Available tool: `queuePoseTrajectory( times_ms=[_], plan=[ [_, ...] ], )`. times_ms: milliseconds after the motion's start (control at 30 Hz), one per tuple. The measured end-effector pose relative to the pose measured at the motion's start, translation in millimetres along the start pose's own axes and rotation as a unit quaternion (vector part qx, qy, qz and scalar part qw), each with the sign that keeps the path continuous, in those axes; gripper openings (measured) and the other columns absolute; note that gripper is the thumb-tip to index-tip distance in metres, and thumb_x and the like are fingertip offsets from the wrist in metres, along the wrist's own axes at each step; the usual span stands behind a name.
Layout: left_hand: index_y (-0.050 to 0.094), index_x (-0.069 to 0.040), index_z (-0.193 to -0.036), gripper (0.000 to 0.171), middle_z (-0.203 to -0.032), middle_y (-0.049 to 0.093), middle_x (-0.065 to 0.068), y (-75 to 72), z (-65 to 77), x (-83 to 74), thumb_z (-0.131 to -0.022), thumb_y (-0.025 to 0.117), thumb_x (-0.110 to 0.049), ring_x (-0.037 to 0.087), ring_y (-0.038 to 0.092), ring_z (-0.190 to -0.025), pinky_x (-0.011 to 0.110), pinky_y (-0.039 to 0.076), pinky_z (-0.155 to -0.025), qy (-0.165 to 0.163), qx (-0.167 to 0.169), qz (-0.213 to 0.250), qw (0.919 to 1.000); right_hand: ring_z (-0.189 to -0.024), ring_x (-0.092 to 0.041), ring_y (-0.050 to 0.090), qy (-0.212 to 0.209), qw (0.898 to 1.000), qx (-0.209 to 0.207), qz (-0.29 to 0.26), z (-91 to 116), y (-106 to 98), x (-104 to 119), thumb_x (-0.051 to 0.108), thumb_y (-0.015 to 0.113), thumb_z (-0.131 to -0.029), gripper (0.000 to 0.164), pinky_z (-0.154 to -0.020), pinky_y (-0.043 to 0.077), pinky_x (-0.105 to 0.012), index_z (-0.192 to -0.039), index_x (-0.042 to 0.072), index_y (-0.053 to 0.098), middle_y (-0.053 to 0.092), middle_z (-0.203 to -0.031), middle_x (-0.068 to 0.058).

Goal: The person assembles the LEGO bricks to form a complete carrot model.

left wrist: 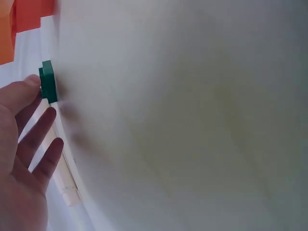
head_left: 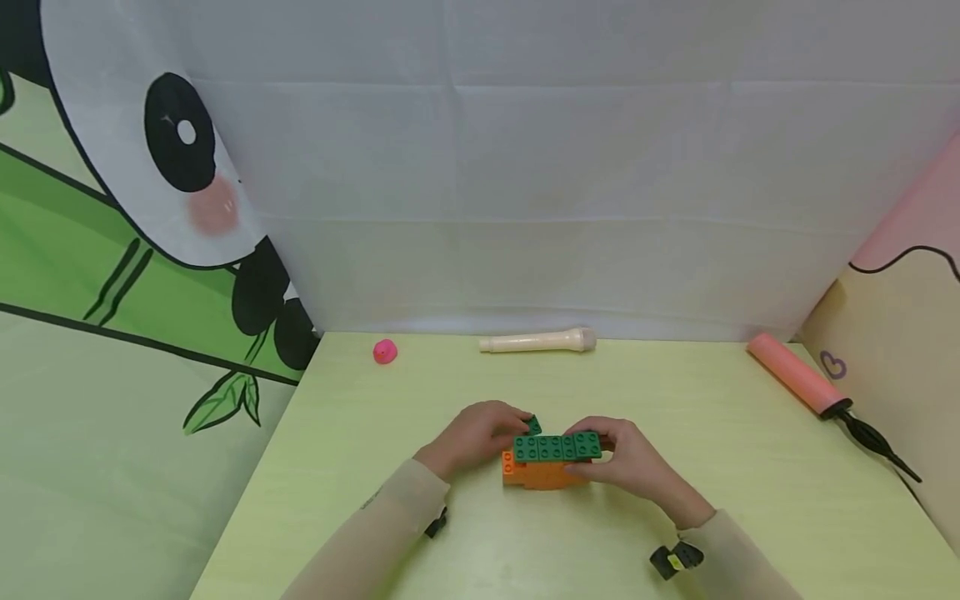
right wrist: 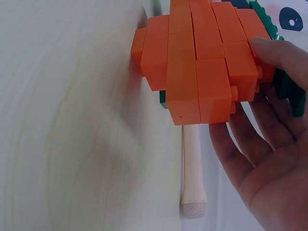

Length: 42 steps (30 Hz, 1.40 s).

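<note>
A carrot-like build of orange building blocks [head_left: 546, 477] has a row of green blocks [head_left: 551, 448] along its top. In the head view it is at the middle of the table's near half. My right hand [head_left: 626, 458] grips its right end, thumb on the near side; in the right wrist view the fingers pass behind the orange blocks [right wrist: 211, 62]. Just behind the build, my left hand [head_left: 483, 433] pinches a small loose green block [left wrist: 48, 82] between thumb and a partly hidden finger. Its other fingers are spread in the left wrist view.
A cream toy microphone [head_left: 536, 341] lies at the table's back edge. Left of it is a small pink object [head_left: 385, 351]. A pink cylinder with a black handle [head_left: 798, 375], like a balloon pump, lies at the right edge. White cloth [head_left: 525, 167] rises behind the pale table [head_left: 337, 500].
</note>
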State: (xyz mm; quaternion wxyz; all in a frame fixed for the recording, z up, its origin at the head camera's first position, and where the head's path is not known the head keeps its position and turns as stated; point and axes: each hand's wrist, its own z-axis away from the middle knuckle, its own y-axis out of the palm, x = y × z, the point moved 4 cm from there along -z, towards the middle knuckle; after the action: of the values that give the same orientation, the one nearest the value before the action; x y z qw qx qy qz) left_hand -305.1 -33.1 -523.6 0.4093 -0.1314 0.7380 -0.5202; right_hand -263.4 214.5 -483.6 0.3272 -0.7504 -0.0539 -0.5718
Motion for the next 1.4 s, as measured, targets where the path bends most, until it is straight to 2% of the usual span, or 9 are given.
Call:
queuePoseTrajectory(
  times_ms=[167,267,400,500,700,900,1067,1200,1400],
  plan=[
    [0.078,-0.017,-0.109,0.013,-0.118,0.071,-0.008,-1.0,-6.8,3.6,-0.096,0.077,-0.019,0.013,0.066,-0.107,0.033,0.052,-0.097,-0.037,-0.042,-0.024,0.9981,-0.092,-0.017,0.066,0.006,1.0,-0.003,0.006,1.1,-0.9,-0.7,0.02,0.091,-0.083,0.034,-0.083,0.057,-0.032,-0.112,0.017,0.074,0.073,-0.107,0.004],
    [0.073,-0.014,-0.113,0.023,-0.113,0.068,-0.004,-1.9,-9.9,2.8,-0.093,0.082,-0.021,0.014,0.065,-0.1,0.034,0.055,-0.089,-0.069,-0.061,-0.026,0.9954,-0.092,-0.017,0.067,0.009,1.0,-0.003,0.004,1.2,-0.8,-1.1,0.02,0.091,-0.083,0.034,-0.083,0.057,-0.033,-0.113,0.017,0.075,0.073,-0.107,0.003],
    [0.069,-0.011,-0.122,0.039,-0.115,0.065,0.0,0.7,-14.0,2.3,-0.09,0.085,-0.026,0.016,0.061,-0.099,0.035,0.054,-0.087,-0.122,-0.05,-0.039,0.9905,-0.092,-0.017,0.066,0.014,1.0,-0.003,0.002,1.2,-0.4,-1.2,0.019,0.091,-0.084,0.033,-0.082,0.057,-0.033,-0.113,0.016,0.075,0.072,-0.107,0.002],
    [0.07,-0.012,-0.12,0.038,-0.11,0.064,-0.001,3.4,-19.0,3.6,-0.09,0.085,-0.029,0.016,0.059,-0.097,0.034,0.053,-0.087,-0.15,-0.032,-0.057,0.9865,-0.092,-0.017,0.066,0.019,1.0,-0.002,0.003,-1.6,-3.1,-2.9,0.019,0.091,-0.083,0.033,-0.082,0.057,-0.033,-0.112,0.015,0.075,0.072,-0.107,0.001],
    [0.074,-0.013,-0.109,0.025,-0.101,0.063,-0.003,4.0,-26.4,4.7,-0.09,0.084,-0.026,0.017,0.056,-0.093,0.034,0.053,-0.083,-0.147,-0.031,-0.07,0.9862,-0.091,-0.017,0.066,0.014,1.0,0.002,0.002,-7.1,-9.5,-7.0,0.019,0.091,-0.083,0.032,-0.082,0.057,-0.032,-0.111,0.016,0.075,0.073,-0.106,0.002],
    [0.074,-0.012,-0.112,0.023,-0.106,0.065,-0.001,-0.6,-30.0,3.7,-0.092,0.081,-0.022,0.019,0.059,-0.098,0.037,0.054,-0.089,-0.155,-0.031,-0.057,0.9858,-0.09,-0.017,0.067,0.012,1.0,0.004,0.0,-11.0,-16.9,-8.3,0.019,0.091,-0.083,0.033,-0.082,0.057,-0.032,-0.112,0.015,0.076,0.073,-0.106,0.001],
    [0.072,-0.012,-0.117,0.026,-0.111,0.068,-0.001,-6.2,-24.7,5.7,-0.094,0.078,-0.022,0.017,0.06,-0.098,0.037,0.053,-0.091,-0.174,-0.043,-0.013,0.9838,-0.088,-0.016,0.067,0.013,1.0,-0.005,0.001,-11.9,-17.8,-7.6,0.018,0.091,-0.083,0.032,-0.08,0.057,-0.033,-0.111,0.014,0.077,0.074,-0.102,0.002],
    [0.07,-0.014,-0.121,0.028,-0.11,0.068,-0.004,-12.5,-20.2,8.0,-0.096,0.076,-0.024,0.016,0.059,-0.093,0.035,0.053,-0.086,-0.187,-0.058,0.025,0.9803,-0.087,-0.016,0.066,0.014,1.0,-0.012,0.007,-12.9,-18.3,-8.1,0.019,0.091,-0.083,0.031,-0.08,0.057,-0.033,-0.11,0.014,0.077,0.074,-0.101,0.003],
    [0.068,-0.015,-0.124,0.029,-0.11,0.065,-0.007,-24.8,-13.1,7.0,-0.097,0.076,-0.021,0.02,0.061,-0.097,0.033,0.053,-0.081,-0.16,-0.105,0.109,0.9755,-0.086,-0.018,0.067,0.023,0.999,-0.016,0.015,-14.7,-19.4,-10.3,0.02,0.092,-0.082,0.032,-0.078,0.057,-0.032,-0.11,0.016,0.077,0.075,-0.101,0.003]
  ],
)
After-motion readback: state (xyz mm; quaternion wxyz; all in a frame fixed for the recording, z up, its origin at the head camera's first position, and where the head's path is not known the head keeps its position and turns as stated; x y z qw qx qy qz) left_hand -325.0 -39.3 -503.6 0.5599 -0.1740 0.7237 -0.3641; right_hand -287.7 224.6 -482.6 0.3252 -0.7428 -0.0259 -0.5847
